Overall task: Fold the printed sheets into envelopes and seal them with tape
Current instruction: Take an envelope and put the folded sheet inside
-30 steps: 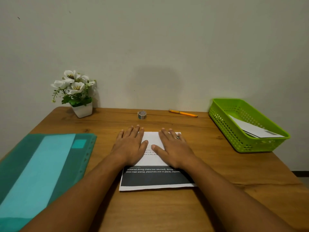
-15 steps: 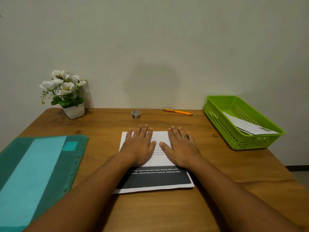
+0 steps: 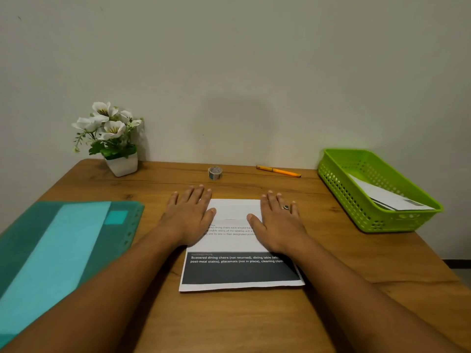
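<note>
A printed sheet (image 3: 237, 270) lies on the wooden table (image 3: 254, 319) in front of me, its far part folded over toward me and a dark printed band near its front edge. My left hand (image 3: 190, 217) lies flat, palm down, on the fold's left end. My right hand (image 3: 279, 220), wearing a ring, lies flat on the right end. Both hands have fingers spread and grip nothing. A small roll of tape (image 3: 215, 173) stands at the back of the table, beyond my fingertips.
A green plastic basket (image 3: 339, 184) at the right holds folded white paper (image 3: 387, 197). An orange pen (image 3: 278, 171) lies near the wall. A potted white flower (image 3: 112, 138) stands back left. A teal plastic folder (image 3: 58, 248) covers the table's left side.
My hands have slid apart along the folded edge, the left one leftward and the right one rightward, baring the middle of the sheet. The camera view has shifted a little.
</note>
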Motion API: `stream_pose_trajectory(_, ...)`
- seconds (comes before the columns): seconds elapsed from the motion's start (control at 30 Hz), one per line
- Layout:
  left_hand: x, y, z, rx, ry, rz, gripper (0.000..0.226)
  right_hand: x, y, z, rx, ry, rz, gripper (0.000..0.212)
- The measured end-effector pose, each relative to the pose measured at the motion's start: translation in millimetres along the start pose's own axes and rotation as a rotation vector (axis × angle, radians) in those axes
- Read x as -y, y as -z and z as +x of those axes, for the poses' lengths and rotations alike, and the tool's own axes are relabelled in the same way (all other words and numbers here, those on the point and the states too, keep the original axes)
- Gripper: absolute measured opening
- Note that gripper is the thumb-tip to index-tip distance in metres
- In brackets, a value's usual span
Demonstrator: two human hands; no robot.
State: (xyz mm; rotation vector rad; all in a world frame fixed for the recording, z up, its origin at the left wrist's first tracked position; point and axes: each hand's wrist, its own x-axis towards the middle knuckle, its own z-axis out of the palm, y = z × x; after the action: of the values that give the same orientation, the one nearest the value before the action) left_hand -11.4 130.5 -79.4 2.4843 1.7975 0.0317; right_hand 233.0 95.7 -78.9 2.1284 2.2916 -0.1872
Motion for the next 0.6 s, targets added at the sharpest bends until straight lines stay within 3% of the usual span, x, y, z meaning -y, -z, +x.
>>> stream_pose_trajectory(0.2, -1, 0, -1, -0.010, 0.006, 0.010, 0.063, 67, -1, 13, -0.051, 0.215, -0.001, 0.062)
stream_pose_trajectory(0.33, 0, -1, 0, -0.011, 0.009, 0.008, 0.063, 67, -10, 16, -0.005, 0.161, 0.061, 0.064)
stream_pose_trajectory(0.6, 0, 0, 0, 0.013, -0.002, -0.002, 0.064, -7, -4, 5, 0.028, -0.005, 0.019, 0.069)
